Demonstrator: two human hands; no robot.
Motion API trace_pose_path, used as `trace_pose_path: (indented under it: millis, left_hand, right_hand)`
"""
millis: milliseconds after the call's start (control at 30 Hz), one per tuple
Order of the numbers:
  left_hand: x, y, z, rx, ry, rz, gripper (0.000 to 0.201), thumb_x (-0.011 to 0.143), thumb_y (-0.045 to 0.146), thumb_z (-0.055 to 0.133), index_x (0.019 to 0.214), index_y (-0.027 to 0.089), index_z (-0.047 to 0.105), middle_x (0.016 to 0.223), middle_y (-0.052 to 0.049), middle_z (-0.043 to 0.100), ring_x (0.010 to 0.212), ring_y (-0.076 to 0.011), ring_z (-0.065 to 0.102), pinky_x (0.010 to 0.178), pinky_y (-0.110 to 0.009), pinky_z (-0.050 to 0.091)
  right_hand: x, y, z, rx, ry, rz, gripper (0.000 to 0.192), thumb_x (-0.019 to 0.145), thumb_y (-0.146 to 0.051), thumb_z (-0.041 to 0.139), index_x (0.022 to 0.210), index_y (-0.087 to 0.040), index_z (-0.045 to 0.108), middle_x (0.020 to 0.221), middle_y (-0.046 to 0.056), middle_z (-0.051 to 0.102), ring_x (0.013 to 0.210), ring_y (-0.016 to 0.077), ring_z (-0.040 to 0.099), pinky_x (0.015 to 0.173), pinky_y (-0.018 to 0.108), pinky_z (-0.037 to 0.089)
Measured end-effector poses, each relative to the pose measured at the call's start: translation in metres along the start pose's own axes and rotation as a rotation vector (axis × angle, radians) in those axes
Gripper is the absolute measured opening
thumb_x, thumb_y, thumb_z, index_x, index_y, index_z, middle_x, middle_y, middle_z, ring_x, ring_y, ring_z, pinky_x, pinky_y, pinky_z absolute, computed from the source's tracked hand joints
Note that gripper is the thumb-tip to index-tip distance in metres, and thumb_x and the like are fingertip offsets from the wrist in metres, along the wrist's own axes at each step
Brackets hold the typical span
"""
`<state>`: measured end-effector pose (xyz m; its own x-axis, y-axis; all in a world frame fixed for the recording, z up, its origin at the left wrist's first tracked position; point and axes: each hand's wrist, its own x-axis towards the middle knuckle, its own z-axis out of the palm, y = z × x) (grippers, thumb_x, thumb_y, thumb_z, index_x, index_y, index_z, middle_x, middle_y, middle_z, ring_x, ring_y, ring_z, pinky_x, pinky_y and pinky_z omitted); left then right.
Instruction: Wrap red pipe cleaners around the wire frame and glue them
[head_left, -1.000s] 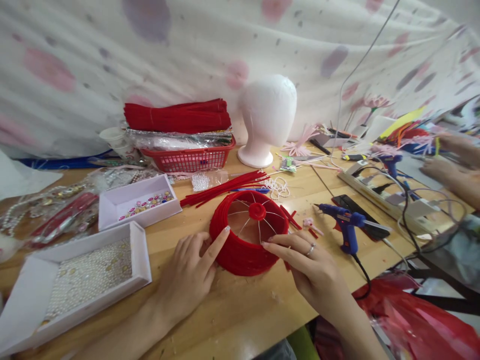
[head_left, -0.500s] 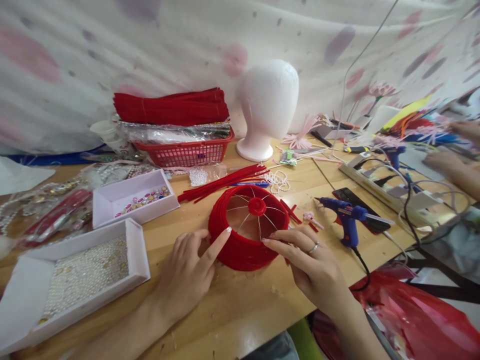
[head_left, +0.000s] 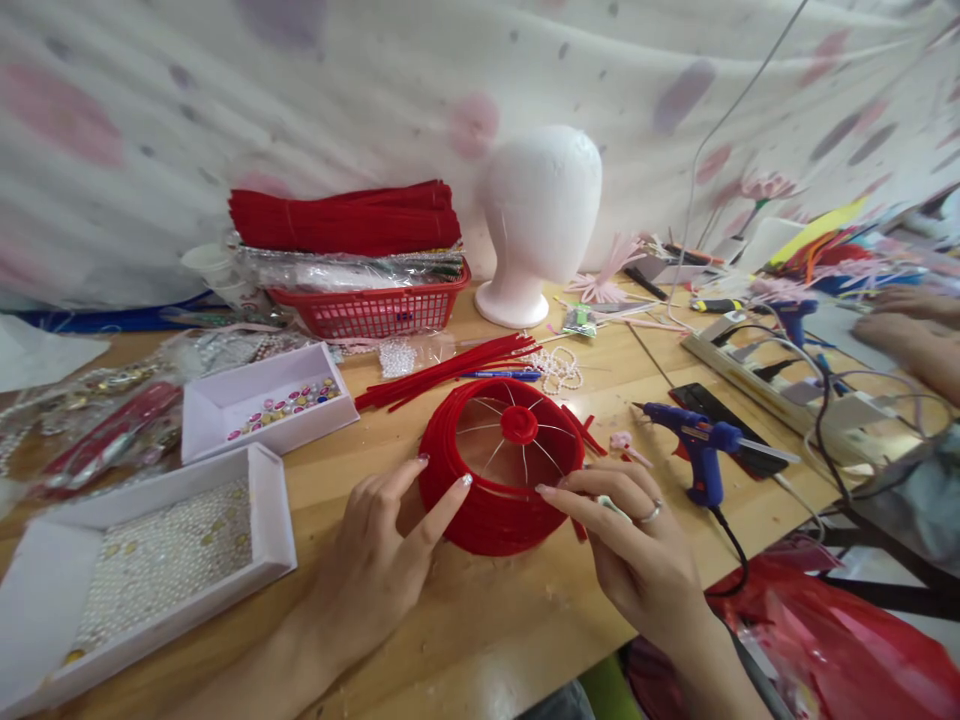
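While both hands touch it, red ring frame [head_left: 501,462] shows wire spokes.

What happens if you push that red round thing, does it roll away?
Probably not: the red round frame sits flat on the table. It looks light, just thin wire spokes wrapped in fuzzy stems, so it would likely slide, and hard squeezing might bend it.

Red wire-framed cylinder [head_left: 501,465] at centre on wooden table [head_left: 480,610]; left hand [head_left: 375,560] at 7 o'clock, fingertips on its side; right hand [head_left: 637,550] at 5, touching its rim. Blue glue gun [head_left: 697,445] at 3; pearl tray [head_left: 150,560] at 9.
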<state>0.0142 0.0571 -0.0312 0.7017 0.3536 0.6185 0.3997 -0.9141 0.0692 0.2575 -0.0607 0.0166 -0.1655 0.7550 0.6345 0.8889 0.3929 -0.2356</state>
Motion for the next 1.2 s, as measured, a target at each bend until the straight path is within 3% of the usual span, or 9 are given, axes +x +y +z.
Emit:
trace_pose_path:
  millis: [267,500,733,900,1200]
  left_hand:
    - [0.0017,-0.0003,-0.0013,-0.057,-0.06,0.017,0.071,0.09,-0.001,0.05,0.154,0.022,0.031,0.143,-0.021,0.04,0.13,-0.0322,0.047,0.097,-0.052,0.056]
    - [-0.0032,-0.0016,0.0037,-0.099,-0.067,-0.021,0.083,0.089,-0.002,0.047,0.161,0.027,0.017,0.145,-0.02,0.039,0.132,-0.0312,0.046,0.101,-0.053,0.054]
    - [-0.0048,-0.0015,0.0055,-0.118,-0.064,-0.035,0.081,0.092,-0.001,0.047,0.161,0.032,0.019,0.146,-0.019,0.038,0.134,-0.0314,0.045,0.101,-0.054,0.054]
    - [-0.0041,-0.0011,0.0064,-0.139,-0.046,-0.025,0.087,0.088,-0.004,0.048,0.161,0.028,0.016,0.146,-0.02,0.038,0.135,-0.0322,0.046,0.102,-0.055,0.054]
    - [-0.003,0.0,0.0055,-0.149,-0.039,-0.058,0.079,0.089,-0.002,0.046,0.158,0.031,0.026,0.146,-0.017,0.04,0.135,-0.0306,0.048,0.103,-0.052,0.055]
  right_hand:
    - [-0.0004,0.0008,-0.0007,-0.014,-0.009,-0.012,0.045,0.088,0.009,0.045,0.118,-0.015,0.067,0.106,0.009,0.063,0.103,0.0205,0.056,0.091,0.037,0.049]
    - [0.0054,-0.0027,-0.0047,-0.039,-0.006,0.009,0.047,0.088,0.009,0.045,0.116,-0.02,0.068,0.102,0.008,0.067,0.099,0.0209,0.059,0.089,0.037,0.051]
    - [0.0059,-0.0025,-0.0055,-0.043,-0.039,-0.004,0.048,0.089,0.01,0.043,0.119,-0.019,0.066,0.105,0.008,0.065,0.102,0.021,0.056,0.089,0.037,0.049]
    - [0.0051,-0.001,-0.0039,-0.02,-0.047,-0.009,0.046,0.089,0.009,0.043,0.119,-0.018,0.066,0.106,0.009,0.063,0.102,0.0209,0.056,0.091,0.039,0.048]
    - [0.0061,-0.0026,-0.0051,-0.025,-0.029,0.014,0.048,0.089,0.008,0.044,0.118,-0.021,0.068,0.103,0.008,0.066,0.099,0.0208,0.06,0.086,0.038,0.052]
